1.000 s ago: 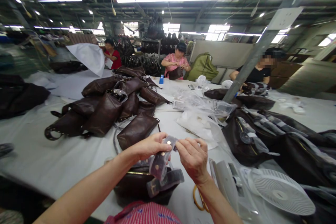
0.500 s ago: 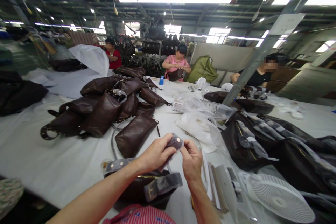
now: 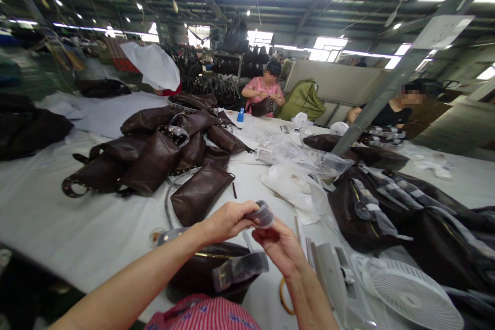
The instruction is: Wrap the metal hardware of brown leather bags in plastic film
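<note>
My left hand (image 3: pixel 226 220) pinches the folded end of a plastic-wrapped, studded bag strap (image 3: pixel 262 214) above the white table (image 3: pixel 77 232). My right hand (image 3: pixel 280 246) lies just under and to the right of that strap end, palm up, fingers curled against it. The strap trails down behind my left wrist to a dark brown bag (image 3: pixel 209 270) lying at the table's near edge, in front of my red striped top. A second wrapped strap piece (image 3: pixel 240 269) rests across that bag.
A heap of brown bags (image 3: pixel 154 154) fills the table's middle left. Clear plastic bags (image 3: pixel 301 165) lie at centre, dark wrapped bags (image 3: pixel 406 211) at the right, a white fan (image 3: pixel 410 291) at the near right. Other people work at the far side; a slanted metal post (image 3: pixel 386 87) rises on the right.
The strap has been gathered up from hanging loose into a small fold at my fingertips. My right hand turned palm up beneath it. At the far left a white sheet rose, hiding the person in red.
</note>
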`<state>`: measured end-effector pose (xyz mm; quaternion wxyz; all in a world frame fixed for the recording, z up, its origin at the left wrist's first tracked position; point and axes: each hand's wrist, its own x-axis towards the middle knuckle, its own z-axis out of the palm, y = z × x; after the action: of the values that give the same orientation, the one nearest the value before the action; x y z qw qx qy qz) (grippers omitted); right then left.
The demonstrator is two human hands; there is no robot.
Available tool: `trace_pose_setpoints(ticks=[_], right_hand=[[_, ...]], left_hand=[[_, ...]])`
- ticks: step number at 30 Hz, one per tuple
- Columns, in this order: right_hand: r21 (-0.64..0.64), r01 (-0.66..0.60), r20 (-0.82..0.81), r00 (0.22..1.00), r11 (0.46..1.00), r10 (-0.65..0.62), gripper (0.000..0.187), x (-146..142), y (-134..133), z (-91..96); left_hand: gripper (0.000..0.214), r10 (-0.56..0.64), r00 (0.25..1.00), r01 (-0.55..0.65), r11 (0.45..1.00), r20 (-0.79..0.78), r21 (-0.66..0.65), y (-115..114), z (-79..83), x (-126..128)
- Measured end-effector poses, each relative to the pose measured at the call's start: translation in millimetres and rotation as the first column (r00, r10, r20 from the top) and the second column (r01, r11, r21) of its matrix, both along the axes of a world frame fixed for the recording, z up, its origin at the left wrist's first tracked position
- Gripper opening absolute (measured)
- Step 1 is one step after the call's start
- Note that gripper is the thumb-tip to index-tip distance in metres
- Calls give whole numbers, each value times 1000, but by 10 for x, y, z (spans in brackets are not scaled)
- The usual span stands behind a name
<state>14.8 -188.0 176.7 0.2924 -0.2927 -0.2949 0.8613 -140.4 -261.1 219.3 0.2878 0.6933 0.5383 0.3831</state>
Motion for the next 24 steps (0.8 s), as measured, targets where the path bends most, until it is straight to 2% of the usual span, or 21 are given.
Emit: trace_pose_setpoints(ticks=[2,3,4,5,6,7,8,9,10,11,12,13,14,15,16,17,18,19,21,23,24], right_hand=[[23,-24,16,1000,999,24,22,7,8,-39],[110,-21,70,997,994,14,21,14,17,-62],[256,-7,153,988,967,-33,22,27,31,-83],[449,12,239,962,894,-133,22,47,52,-98],[657,21,288,917,753,-277,21,72,78,-105],[839,-1,273,865,544,-421,21,101,109,-103],[955,-58,207,833,291,-513,23,131,143,-94],[991,-128,127,835,36,-535,28,157,179,-80],[964,-185,66,862,-191,-503,34,176,213,-66],[906,-216,30,890,-364,-454,39,187,245,-56],[849,-228,6,905,-476,-424,42,188,273,-53],[815,-230,-26,903,-532,-430,44,179,296,-58],[808,-223,-69,883,-545,-463,45,164,312,-69],[823,-207,-111,855,-528,-507,44,143,321,-83],[853,-184,-131,829,-487,-544,44,118,321,-96],[893,-156,-127,813,-423,-569,43,92,312,-104],[935,-122,-105,800,-332,-591,42,66,294,-105],[974,-85,-65,785,-210,-616,41,39,269,-99],[993,2,73,763,115,-643,36,-15,202,-74],[880,89,212,805,466,-554,31,-70,131,-64],[779,124,239,848,614,-474,30,-96,98,-74]], left_hand=[[10,41,997,-41,999,64,-4,32,-17,26],[12,85,990,-81,996,111,-38,48,-39,44],[13,134,976,-119,988,172,-94,63,-66,63],[13,181,954,-142,975,240,-168,77,-90,82],[13,221,926,-147,958,307,-248,90,-106,97],[13,249,897,-128,937,365,-324,102,-108,109],[15,258,878,-93,919,404,-384,113,-93,118],[16,253,871,-58,904,421,-424,123,-60,125],[16,234,880,-24,892,414,-452,132,-11,131],[17,208,894,7,880,397,-476,139,47,139],[17,186,906,28,869,380,-494,145,106,150],[17,176,910,41,863,376,-503,147,158,165],[18,180,902,48,862,393,-504,146,194,185],[21,191,882,56,865,431,-499,142,209,207],[25,199,852,70,873,484,-483,136,201,228],[30,197,817,85,888,541,-452,129,172,246],[33,182,787,103,903,590,-416,122,126,257],[36,158,766,123,915,623,-384,117,71,258],[37,113,759,138,934,641,-329,112,-45,231],[34,78,785,135,946,615,-294,111,-135,179],[32,63,801,136,950,596,-283,109,-167,153]])
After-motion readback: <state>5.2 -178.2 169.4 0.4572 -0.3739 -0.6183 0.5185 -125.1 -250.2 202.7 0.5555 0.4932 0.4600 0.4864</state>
